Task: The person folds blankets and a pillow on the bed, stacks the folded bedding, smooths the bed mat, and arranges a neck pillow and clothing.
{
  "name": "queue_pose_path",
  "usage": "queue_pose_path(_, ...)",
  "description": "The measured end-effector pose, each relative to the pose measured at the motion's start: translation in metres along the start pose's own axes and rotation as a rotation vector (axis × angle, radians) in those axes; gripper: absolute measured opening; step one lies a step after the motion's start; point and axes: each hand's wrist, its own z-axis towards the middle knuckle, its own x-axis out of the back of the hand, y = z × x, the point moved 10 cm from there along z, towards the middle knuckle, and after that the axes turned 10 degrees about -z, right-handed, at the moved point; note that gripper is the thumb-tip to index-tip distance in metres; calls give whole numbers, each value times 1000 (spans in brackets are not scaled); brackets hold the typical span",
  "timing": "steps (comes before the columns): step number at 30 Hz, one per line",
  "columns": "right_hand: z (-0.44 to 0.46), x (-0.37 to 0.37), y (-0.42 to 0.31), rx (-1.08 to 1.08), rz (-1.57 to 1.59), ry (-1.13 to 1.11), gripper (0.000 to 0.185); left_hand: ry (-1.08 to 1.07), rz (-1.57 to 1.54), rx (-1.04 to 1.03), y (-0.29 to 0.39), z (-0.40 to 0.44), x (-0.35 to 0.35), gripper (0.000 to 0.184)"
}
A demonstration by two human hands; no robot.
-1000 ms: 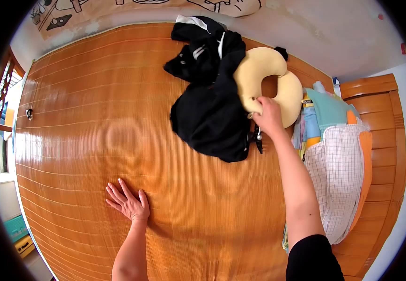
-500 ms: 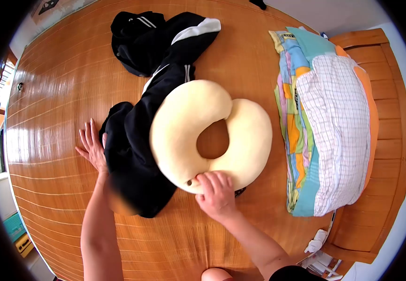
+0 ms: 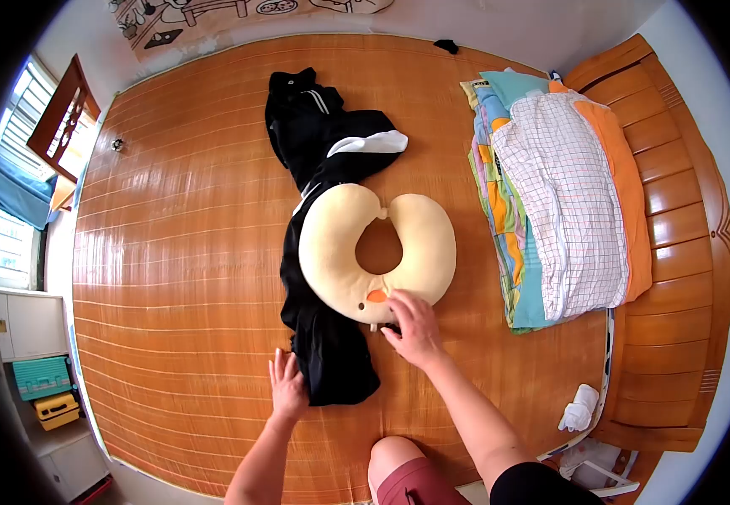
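Observation:
A pale yellow U-shaped neck pillow (image 3: 327, 248) with an orange patch and a brown dot lies partly over a black garment (image 3: 335, 362). My right hand (image 3: 417, 331) is at the pillow's lower edge, fingers on top beside the orange patch and thumb at the rim, gripping it. The garment has white stripes and a white panel, and stretches away beneath the pillow's left side. Next to its near left edge, my left hand (image 3: 289, 389) rests with its fingers apart, touching the cloth.
Folded bedding (image 3: 571, 198) in white check, teal and orange lies on the right by a wooden headboard (image 3: 676, 244). A white bundle (image 3: 580, 408) sits at lower right. A small black item (image 3: 446, 46) is at the far edge of the mat (image 3: 180, 295).
The pillow has turned so its opening faces away from me, and its orange patch now shows. My left hand has moved nearer along the garment. The view has shifted, showing more wall.

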Motion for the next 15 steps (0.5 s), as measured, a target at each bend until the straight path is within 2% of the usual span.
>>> queue_pose_path(3, -39, 2, 26, -179, 0, -30, 65, 76, -193, 23, 17, -81, -6, 22)
queue_pose_path(7, -78, -28, 46, -408, 20, -125, 67, 136, -256, 143, 17, -163, 5, 12)
queue_pose_path(9, -81, -31, 36, -367, 4, -132, 60, 39, -344, 296, -9, -204, -8, 10)
queue_pose_path(11, -93, -67, 34, -468, 92, -451, 53, -143, -295, 499, -36, -249, -9, 12)
queue_pose_path(13, -105, -80, 31, -470, 5, -467, 48, -57, -297, 793, -67, -303, 13, 17)
queue_pose_path(15, -128, -98, 43, -561, 139, -554, 46, -90, -390, 959, -93, -355, 24, 34)
